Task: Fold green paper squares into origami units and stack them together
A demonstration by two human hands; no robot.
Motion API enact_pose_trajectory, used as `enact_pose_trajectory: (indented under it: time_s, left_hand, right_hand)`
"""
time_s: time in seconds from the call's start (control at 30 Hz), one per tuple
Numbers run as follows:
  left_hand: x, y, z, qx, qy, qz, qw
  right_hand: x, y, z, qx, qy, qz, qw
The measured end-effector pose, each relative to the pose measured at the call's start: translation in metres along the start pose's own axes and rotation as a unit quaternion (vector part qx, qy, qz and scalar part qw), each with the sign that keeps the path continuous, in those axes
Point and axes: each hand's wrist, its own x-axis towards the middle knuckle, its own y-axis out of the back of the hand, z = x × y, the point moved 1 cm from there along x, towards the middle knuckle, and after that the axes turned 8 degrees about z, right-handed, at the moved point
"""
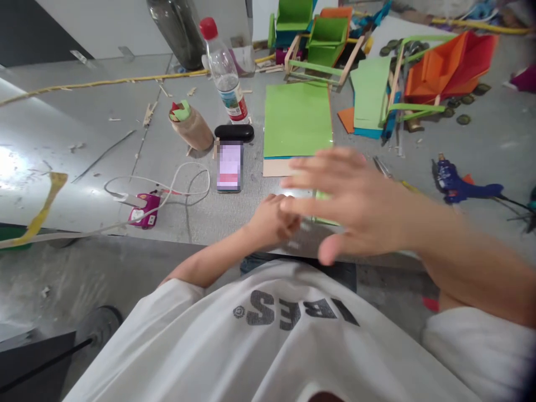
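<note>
Currently, green paper [298, 120] is lying right of the smartphone [229, 166]; farther right, the right hand [368, 201] is hovering, fingers wide; nearer the wearer than the phone, the left hand [273, 222] is showing curled fingers, any grip unclear.

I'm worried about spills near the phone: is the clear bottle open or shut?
Shut: the bottle has its red cap on the neck; how tightly, I cannot tell.

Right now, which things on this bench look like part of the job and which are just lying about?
Probably the job:
green sheet, near the right hand
green folded model
orange folded model
blue glue gun

Probably just lying about:
phone
red-capped bottle
black case
purple plug block
</note>
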Motion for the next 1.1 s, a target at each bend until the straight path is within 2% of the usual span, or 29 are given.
enact_pose_trajectory:
  time_s: [0.07, 0.1, 0.17, 0.2, 0.27, 0.37, 0.5, 0.67, 0.77, 0.93, 1.1]
  left_hand:
    - [0.012, 0.029, -0.033, -0.005, 0.028, 0.026, 0.999]
    - [0.022, 0.046, -0.054, 0.002, 0.051, 0.059, 0.997]
    - [0.045, 0.079, -0.099, 0.038, 0.105, 0.126, 0.986]
    - [0.058, 0.092, -0.12, 0.052, 0.126, 0.139, 0.981]
    - [0.081, 0.112, -0.156, 0.101, 0.175, 0.123, 0.972]
    - [0.098, 0.119, -0.186, 0.173, 0.265, 0.061, 0.947]
    - [0.086, 0.109, -0.199, 0.188, 0.344, 0.034, 0.919]
    - [0.066, 0.109, -0.204, 0.175, 0.384, 0.037, 0.906]
    - [0.067, 0.113, -0.204, 0.192, 0.367, 0.016, 0.91]
    - [0.072, 0.107, -0.205, 0.172, 0.29, -0.028, 0.941]
    - [0.072, 0.098, -0.206, 0.158, 0.279, -0.015, 0.947]
  right_hand:
    - [-0.009, -0.012, 0.002, -0.038, 0.012, 0.008, 0.999]
    - [-0.015, -0.019, 0.004, -0.057, 0.011, 0.0, 0.998]
    - [-0.03, -0.033, 0.009, -0.083, -0.012, -0.046, 0.995]
    - [-0.037, -0.039, 0.012, -0.088, -0.034, -0.069, 0.993]
    - [-0.051, -0.047, 0.018, -0.089, -0.095, -0.108, 0.986]
    - [-0.068, -0.06, 0.026, -0.071, -0.189, -0.145, 0.969]
    - [-0.087, -0.079, 0.033, -0.032, -0.254, -0.134, 0.957]
    - [-0.099, -0.098, 0.041, -0.022, -0.237, -0.068, 0.969]
    - [-0.102, -0.105, 0.045, -0.014, -0.223, -0.044, 0.974]
    - [-0.105, -0.111, 0.049, 0.004, -0.212, -0.012, 0.977]
    - [-0.108, -0.111, 0.051, 0.028, -0.203, 0.005, 0.979]
